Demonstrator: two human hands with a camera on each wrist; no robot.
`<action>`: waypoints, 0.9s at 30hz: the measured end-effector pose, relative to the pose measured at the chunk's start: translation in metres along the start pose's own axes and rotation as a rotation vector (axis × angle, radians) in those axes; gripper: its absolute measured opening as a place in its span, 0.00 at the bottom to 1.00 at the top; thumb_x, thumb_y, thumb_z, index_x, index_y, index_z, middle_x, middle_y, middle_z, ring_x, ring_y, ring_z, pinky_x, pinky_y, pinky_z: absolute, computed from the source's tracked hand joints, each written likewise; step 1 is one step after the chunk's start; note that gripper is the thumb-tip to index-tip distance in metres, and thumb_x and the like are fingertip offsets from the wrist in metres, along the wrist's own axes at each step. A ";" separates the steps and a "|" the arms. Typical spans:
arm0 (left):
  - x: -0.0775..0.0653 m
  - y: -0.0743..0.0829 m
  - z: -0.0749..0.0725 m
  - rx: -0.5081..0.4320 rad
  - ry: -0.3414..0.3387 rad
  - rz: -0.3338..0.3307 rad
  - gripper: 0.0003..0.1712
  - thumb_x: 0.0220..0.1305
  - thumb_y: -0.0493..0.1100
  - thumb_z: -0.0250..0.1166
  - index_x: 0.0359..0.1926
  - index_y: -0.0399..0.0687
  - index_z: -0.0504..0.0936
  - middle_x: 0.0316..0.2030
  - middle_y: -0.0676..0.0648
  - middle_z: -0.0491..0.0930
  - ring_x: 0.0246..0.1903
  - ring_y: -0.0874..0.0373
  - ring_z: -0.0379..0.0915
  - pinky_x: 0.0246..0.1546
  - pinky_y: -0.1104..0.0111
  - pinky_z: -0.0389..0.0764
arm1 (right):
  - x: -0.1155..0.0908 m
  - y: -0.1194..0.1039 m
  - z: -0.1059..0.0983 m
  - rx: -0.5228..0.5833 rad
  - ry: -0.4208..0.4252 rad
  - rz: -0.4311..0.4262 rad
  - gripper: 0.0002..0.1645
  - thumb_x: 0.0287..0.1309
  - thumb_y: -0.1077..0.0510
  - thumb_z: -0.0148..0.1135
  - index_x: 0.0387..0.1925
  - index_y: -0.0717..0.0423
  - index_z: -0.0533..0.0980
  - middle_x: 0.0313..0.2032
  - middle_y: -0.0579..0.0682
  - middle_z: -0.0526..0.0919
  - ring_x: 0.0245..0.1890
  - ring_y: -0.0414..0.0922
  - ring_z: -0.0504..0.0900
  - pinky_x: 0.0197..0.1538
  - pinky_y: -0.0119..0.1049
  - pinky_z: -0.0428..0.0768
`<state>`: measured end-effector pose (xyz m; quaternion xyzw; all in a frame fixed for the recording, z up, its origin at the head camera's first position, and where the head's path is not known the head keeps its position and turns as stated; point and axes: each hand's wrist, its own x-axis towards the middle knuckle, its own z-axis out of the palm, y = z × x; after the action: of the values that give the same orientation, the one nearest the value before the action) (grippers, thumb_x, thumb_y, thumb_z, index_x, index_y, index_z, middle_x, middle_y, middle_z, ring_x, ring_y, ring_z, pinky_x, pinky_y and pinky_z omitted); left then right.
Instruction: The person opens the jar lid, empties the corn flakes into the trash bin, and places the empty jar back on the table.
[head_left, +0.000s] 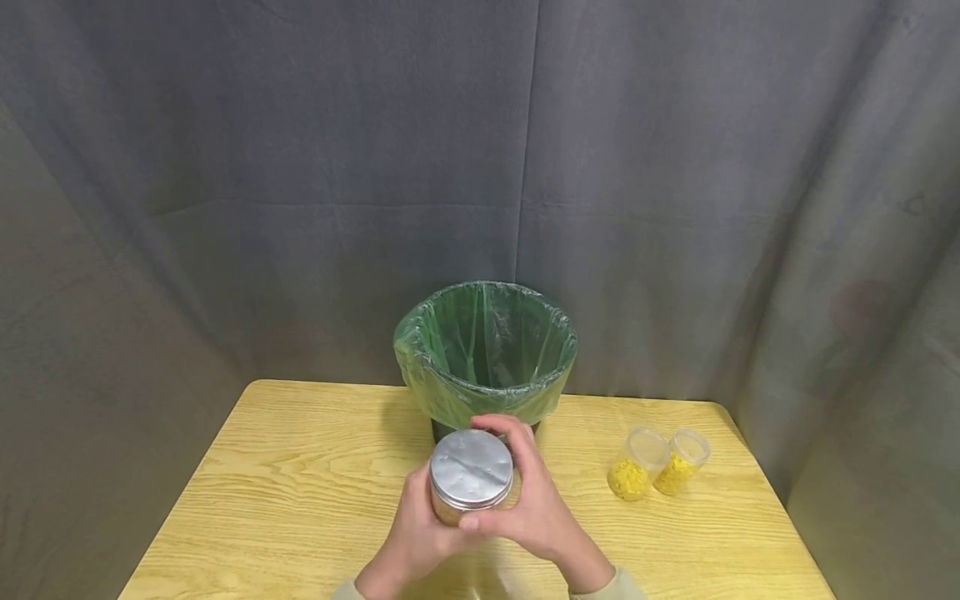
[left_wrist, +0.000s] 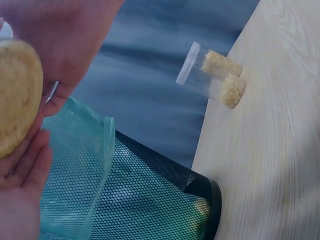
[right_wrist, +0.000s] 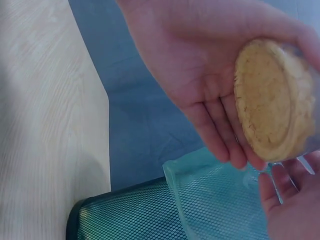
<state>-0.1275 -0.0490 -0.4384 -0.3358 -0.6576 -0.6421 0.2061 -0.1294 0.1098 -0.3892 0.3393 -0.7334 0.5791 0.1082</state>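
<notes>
A clear round jar (head_left: 471, 507) with a silver foil-like top (head_left: 470, 467) is held upright in front of the bin, above the table. A crease runs across the top. My left hand (head_left: 420, 529) grips the jar from the left and below. From the right, my right hand (head_left: 534, 504) curls round the upper part, thumb at the near side and forefinger at the far rim. Pale yellow, crumbly stuff fills the jar's bottom (right_wrist: 264, 100), seen from underneath in the right wrist view. The left wrist view shows only part of that round base.
A dark mesh bin (left_wrist: 150, 187) lined with a green translucent bag (head_left: 450, 392) stands at the table's back edge. Two small clear tubs (head_left: 630, 477) (head_left: 677, 471) with yellow crumbs sit at the right on the wooden table (head_left: 285, 483). Grey curtains (head_left: 337, 208) surround it.
</notes>
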 end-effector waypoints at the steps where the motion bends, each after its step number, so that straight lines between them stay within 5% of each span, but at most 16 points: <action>1: 0.000 0.000 0.000 0.025 0.017 -0.009 0.37 0.43 0.41 0.76 0.55 0.39 0.71 0.44 0.46 0.79 0.40 0.51 0.77 0.42 0.62 0.76 | -0.001 0.000 0.000 -0.001 0.006 0.019 0.52 0.37 0.41 0.75 0.60 0.61 0.64 0.56 0.59 0.66 0.53 0.52 0.64 0.51 0.42 0.66; 4: 0.001 0.003 0.001 0.148 0.089 -0.036 0.38 0.38 0.39 0.77 0.54 0.39 0.72 0.43 0.49 0.79 0.40 0.53 0.78 0.40 0.63 0.77 | -0.002 0.001 0.003 -0.007 0.032 0.070 0.53 0.34 0.47 0.78 0.61 0.59 0.62 0.56 0.58 0.65 0.53 0.51 0.64 0.51 0.42 0.67; 8: -0.006 -0.017 0.004 0.306 0.171 -0.059 0.41 0.33 0.41 0.78 0.54 0.47 0.72 0.42 0.53 0.79 0.39 0.57 0.78 0.40 0.65 0.77 | -0.003 -0.001 0.008 -0.030 0.069 0.149 0.54 0.29 0.54 0.81 0.60 0.56 0.62 0.56 0.55 0.64 0.54 0.49 0.64 0.53 0.48 0.66; 12: -0.013 -0.035 0.004 0.365 0.182 -0.059 0.43 0.34 0.48 0.79 0.56 0.53 0.71 0.43 0.55 0.78 0.39 0.58 0.77 0.40 0.66 0.77 | -0.003 -0.004 0.011 -0.069 0.092 0.218 0.51 0.32 0.50 0.80 0.59 0.52 0.63 0.55 0.50 0.64 0.53 0.45 0.65 0.52 0.48 0.66; 19: -0.011 -0.028 0.003 0.334 0.147 -0.033 0.42 0.32 0.44 0.79 0.54 0.49 0.71 0.42 0.53 0.78 0.38 0.58 0.78 0.38 0.67 0.77 | -0.002 -0.002 0.012 -0.050 0.083 0.216 0.45 0.37 0.53 0.78 0.58 0.53 0.65 0.54 0.51 0.65 0.53 0.46 0.67 0.51 0.49 0.66; 27: 0.001 0.002 0.001 0.103 0.022 -0.005 0.38 0.37 0.35 0.76 0.54 0.40 0.72 0.44 0.48 0.79 0.42 0.52 0.76 0.44 0.63 0.75 | 0.000 -0.003 0.007 0.005 0.029 0.092 0.43 0.37 0.57 0.76 0.56 0.61 0.65 0.56 0.58 0.66 0.56 0.50 0.65 0.55 0.50 0.64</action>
<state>-0.1266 -0.0479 -0.4370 -0.3162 -0.6883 -0.6115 0.2287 -0.1256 0.1033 -0.3894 0.2970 -0.7452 0.5900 0.0912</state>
